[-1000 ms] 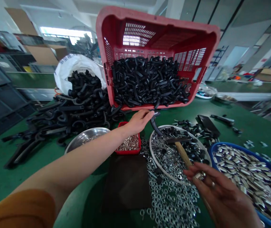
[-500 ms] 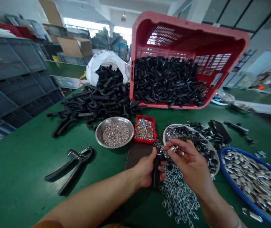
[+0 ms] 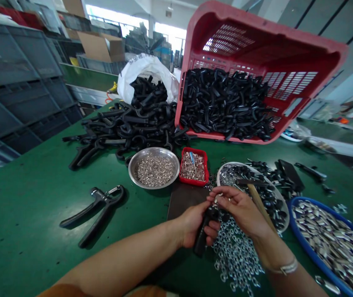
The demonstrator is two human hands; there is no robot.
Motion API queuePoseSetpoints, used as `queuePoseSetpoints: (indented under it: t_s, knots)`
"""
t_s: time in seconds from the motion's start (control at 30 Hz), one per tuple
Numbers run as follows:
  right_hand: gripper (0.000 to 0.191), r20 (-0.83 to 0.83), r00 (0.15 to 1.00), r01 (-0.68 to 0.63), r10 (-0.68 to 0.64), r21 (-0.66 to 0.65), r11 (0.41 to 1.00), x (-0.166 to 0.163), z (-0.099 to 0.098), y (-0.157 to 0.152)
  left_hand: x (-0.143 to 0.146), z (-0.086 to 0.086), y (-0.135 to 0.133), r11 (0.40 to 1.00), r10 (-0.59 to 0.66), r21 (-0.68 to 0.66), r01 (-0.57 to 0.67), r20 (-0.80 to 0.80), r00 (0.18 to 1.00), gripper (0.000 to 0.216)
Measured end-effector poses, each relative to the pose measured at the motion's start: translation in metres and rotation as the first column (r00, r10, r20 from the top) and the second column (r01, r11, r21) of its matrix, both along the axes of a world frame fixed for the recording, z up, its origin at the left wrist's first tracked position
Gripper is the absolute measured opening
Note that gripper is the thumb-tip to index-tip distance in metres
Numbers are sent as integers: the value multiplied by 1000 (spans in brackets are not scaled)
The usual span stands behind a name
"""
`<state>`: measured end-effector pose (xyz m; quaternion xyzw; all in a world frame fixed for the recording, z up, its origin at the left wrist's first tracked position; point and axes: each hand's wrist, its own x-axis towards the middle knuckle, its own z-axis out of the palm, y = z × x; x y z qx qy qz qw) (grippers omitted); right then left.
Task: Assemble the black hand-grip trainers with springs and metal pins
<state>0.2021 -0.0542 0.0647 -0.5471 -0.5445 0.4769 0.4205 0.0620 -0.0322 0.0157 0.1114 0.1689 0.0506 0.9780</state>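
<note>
My left hand [image 3: 195,225] is closed round a curved black plastic handle [image 3: 201,241], held upright over the green table [image 3: 24,218]. My right hand [image 3: 240,208] pinches at the handle's top end, fingers pressed together; what small piece they hold I cannot make out. Both hands hover above a loose heap of silver washers [image 3: 236,258] and a dark mat [image 3: 184,198].
A tilted red crate [image 3: 287,53] of black handles stands behind, with a black pile [image 3: 126,123] and white sack [image 3: 145,72] beside it. A steel bowl [image 3: 153,169], small red tray [image 3: 194,167], white bowl with hammer [image 3: 258,200], blue basin [image 3: 328,243] and assembled gripper tool [image 3: 97,210] surround my hands.
My left hand drew back from the red crate with a black handle and brought it near me. My right hand came to its top end. The view shifted right and down.
</note>
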Motion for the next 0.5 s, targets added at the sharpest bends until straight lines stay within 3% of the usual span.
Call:
queuePoseSetpoints:
  t_s: [0.1,0.2,0.27,0.33,0.4,0.5]
  knots:
    - [30,60,997,43,-40,-51,998,10,-12,6,-4,-4,3,998,55,-31,-54,38,998,41]
    - [27,337,927,146,-163,76,986,29,-20,1,-9,-7,10,985,122,-133,-107,106,987,39]
    - [22,628,764,35,-151,194,980,43,-21,-8,-11,-9,14,969,162,-206,-137,109,981,35]
    - [21,849,521,-127,-86,177,976,52,-22,-20,-11,-12,16,952,205,-250,-178,86,975,30]
    - [26,947,321,-170,-27,86,982,53,-24,-28,-9,-14,15,943,233,-260,-208,69,970,27]
    - [36,988,153,-146,31,-9,989,45,-25,-31,-7,-16,13,945,228,-251,-209,52,972,27]
